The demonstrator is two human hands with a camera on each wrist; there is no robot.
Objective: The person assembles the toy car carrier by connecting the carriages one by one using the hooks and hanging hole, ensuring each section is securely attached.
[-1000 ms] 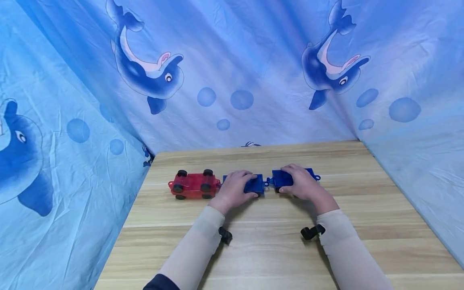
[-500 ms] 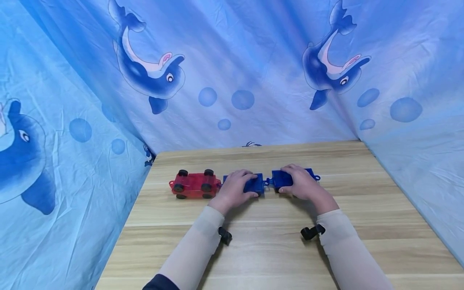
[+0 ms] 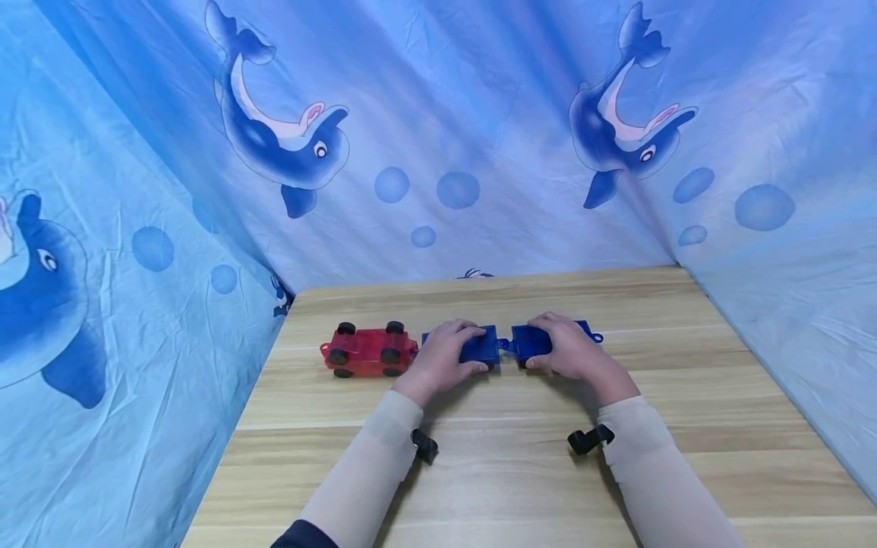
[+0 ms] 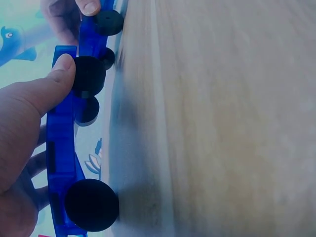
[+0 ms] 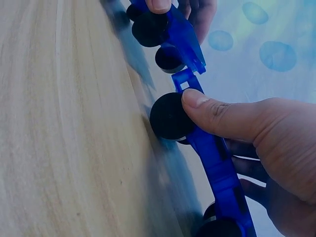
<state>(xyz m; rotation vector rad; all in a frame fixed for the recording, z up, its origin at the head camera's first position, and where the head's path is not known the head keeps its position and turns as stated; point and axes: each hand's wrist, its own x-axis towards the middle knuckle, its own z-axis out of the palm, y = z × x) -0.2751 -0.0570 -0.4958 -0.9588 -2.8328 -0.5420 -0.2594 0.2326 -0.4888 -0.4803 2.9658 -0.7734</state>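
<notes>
My left hand (image 3: pixel 441 359) grips a translucent blue toy car base (image 3: pixel 483 345) with black wheels, thumb at the near side and fingers over the far side. To its right, my right hand (image 3: pixel 574 352) holds a second blue car base (image 3: pixel 529 341) the same way. Between them the facing hitch ends overlap in the head view. Seen from the right wrist, my thumb presses beside a wheel (image 5: pixel 170 116) of the right base, its square hitch loop (image 5: pixel 183 79) right at the other base's end. The palms hide much of both bases.
Left of the blue bases lies a red toy car base (image 3: pixel 366 346), wheels up, over more wheels beneath; its right end meets the left blue base. All stand in a row on a wooden table (image 3: pixel 507 472). A dolphin-print curtain (image 3: pixel 521 236) encloses the back and sides.
The right blue base has shifted slightly left with my right hand, bringing the hitch ends closer together. My left hand and the red base look nearly still.
</notes>
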